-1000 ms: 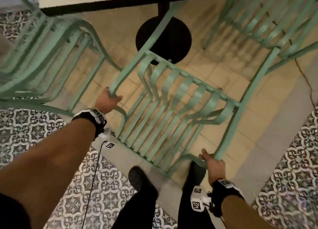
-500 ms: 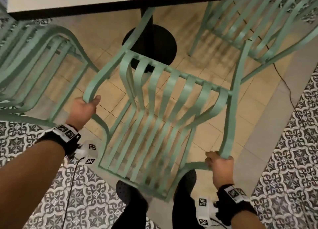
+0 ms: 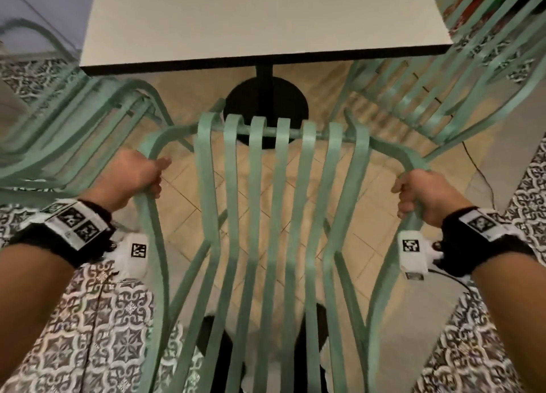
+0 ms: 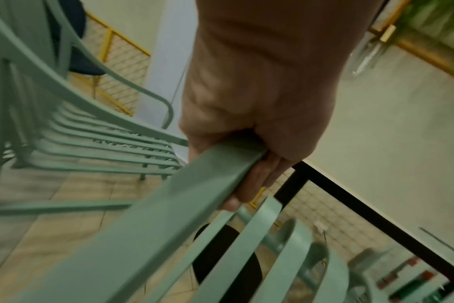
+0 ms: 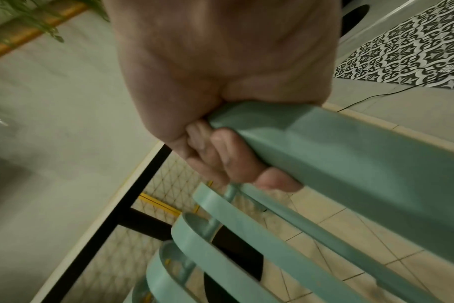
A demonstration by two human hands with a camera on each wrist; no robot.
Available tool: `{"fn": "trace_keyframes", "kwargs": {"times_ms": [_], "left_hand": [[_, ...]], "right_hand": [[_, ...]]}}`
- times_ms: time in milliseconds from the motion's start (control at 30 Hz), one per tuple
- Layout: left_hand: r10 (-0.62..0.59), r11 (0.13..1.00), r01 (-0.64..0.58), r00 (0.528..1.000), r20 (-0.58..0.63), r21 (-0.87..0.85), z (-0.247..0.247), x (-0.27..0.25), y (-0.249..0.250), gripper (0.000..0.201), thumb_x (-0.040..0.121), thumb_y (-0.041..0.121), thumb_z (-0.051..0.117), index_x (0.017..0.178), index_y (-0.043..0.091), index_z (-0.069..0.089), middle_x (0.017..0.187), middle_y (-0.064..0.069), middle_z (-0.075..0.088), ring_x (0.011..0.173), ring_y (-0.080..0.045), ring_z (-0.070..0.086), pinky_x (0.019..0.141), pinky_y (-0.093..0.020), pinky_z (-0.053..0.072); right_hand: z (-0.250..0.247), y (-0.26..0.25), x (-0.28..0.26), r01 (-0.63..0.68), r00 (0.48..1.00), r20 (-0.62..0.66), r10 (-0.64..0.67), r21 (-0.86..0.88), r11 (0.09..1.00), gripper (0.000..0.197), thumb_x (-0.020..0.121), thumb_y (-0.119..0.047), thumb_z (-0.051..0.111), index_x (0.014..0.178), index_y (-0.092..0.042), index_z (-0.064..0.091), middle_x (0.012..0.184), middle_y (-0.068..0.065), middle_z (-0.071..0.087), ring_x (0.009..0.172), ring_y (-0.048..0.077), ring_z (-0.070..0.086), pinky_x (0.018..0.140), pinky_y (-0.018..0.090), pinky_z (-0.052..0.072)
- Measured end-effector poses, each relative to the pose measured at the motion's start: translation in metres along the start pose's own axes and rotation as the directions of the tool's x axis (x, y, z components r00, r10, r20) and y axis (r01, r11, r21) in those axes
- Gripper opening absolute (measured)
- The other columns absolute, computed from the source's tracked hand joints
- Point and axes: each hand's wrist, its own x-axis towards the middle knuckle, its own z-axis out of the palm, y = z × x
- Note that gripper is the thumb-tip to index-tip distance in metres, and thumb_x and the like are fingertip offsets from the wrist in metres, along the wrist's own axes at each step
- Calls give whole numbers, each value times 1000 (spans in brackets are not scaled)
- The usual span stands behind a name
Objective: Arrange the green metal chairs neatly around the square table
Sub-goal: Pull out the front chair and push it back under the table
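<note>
Squarely in front of the person stood a green metal chair (image 3: pixel 277 215), its slatted seat and back running away toward the square table (image 3: pixel 266 20). The left hand (image 3: pixel 133 180) was clamped on the chair's left armrest (image 3: pixel 150 230), fingers (image 4: pixel 257 174) curled under the flat green bar and the thumb lying along its inner side. The right hand (image 3: pixel 422 197) gripped the right armrest (image 3: pixel 410 165) in the same way, its fingers (image 5: pixel 228 160) wrapped tight beneath the metal. Both fists were closed on the frame, knuckles up.

The chair's front edge faced the near side of the white tabletop, which had a black rim. Through the slats showed the table's black pedestal base (image 3: pixel 266 103), standing on beige floor tiles (image 3: pixel 189 97). Whether the chair's legs touched the floor I could not tell; they were hidden below the seat.

A second green chair (image 3: pixel 74 127) stood to the left of the table, blurred, its slats angled toward the held chair. A third green chair (image 3: pixel 443 91) stood at the right side, just beside the table's corner. Patterned black-and-white tiles (image 3: pixel 88 333) bordered the beige floor on both sides. Each wrist wore a black band with a white marker block (image 3: pixel 412 254). A thin black cable (image 3: pixel 484 183) trailed over the floor at the right.
</note>
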Motion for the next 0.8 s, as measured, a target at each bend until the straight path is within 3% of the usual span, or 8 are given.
{"fn": "trace_keyframes", "kwargs": {"times_ms": [133,233,300,433,533,633,700,800], "left_hand": [[-31,1000,31,999,-23,-7,-2,-8,-7,43,89,35,69,67,-2,67,59,-20,66,51,-27,62,56,-33,54],[-4,968,12,999,32,-250,2,-22,-31,40,88,37,72,56,17,60,50,-9,50,44,-23,49,47,-28,50],[-9,954,34,996,84,-299,13,-43,-58,38,88,37,72,57,17,62,52,-10,52,49,-24,53,58,-35,51],[-299,940,323,934,196,-108,63,-89,-164,45,79,40,77,79,-3,63,76,-23,65,67,-33,64,78,-50,57],[-451,854,482,873,183,-196,92,-89,-227,71,65,40,79,109,-10,57,77,-19,63,62,-31,60,58,-42,52],[-388,884,396,918,84,-247,90,-89,-187,20,83,9,69,74,-5,58,48,-7,53,43,-22,49,48,-32,43],[-342,914,346,938,55,-213,82,-81,-166,32,88,0,61,57,5,52,42,-5,47,37,-19,44,44,-27,40],[-299,930,301,953,42,-210,66,-70,-142,24,88,3,59,64,3,56,49,-9,47,33,-16,42,35,-20,38]], "right_hand": [[10,-13,14,45,996,73,-43,-26,999,28,77,11,43,58,-6,52,39,2,29,31,17,27,44,28,34],[8,6,5,183,981,51,-188,94,979,27,79,2,62,56,-11,57,48,4,36,37,17,32,42,26,35],[6,43,-8,271,960,52,-275,72,960,29,77,-7,75,56,-6,54,50,11,44,41,20,39,46,26,40],[13,170,-26,21,1000,20,-17,-191,981,41,73,-25,83,55,0,55,51,19,56,46,21,52,65,36,48],[24,205,-20,-135,987,-107,120,-144,980,36,73,-21,84,61,-10,51,49,14,54,46,22,50,59,38,48],[29,195,-10,-74,990,-123,67,-54,996,37,78,-11,77,57,-13,46,47,12,44,40,18,39,48,31,37],[28,174,-7,-13,995,-96,11,-20,1000,26,82,-6,72,64,-6,53,45,10,41,35,16,36,41,26,34],[29,134,-2,49,997,-60,-51,-44,998,10,84,2,64,84,12,63,44,9,39,31,17,33,35,21,29]]}}
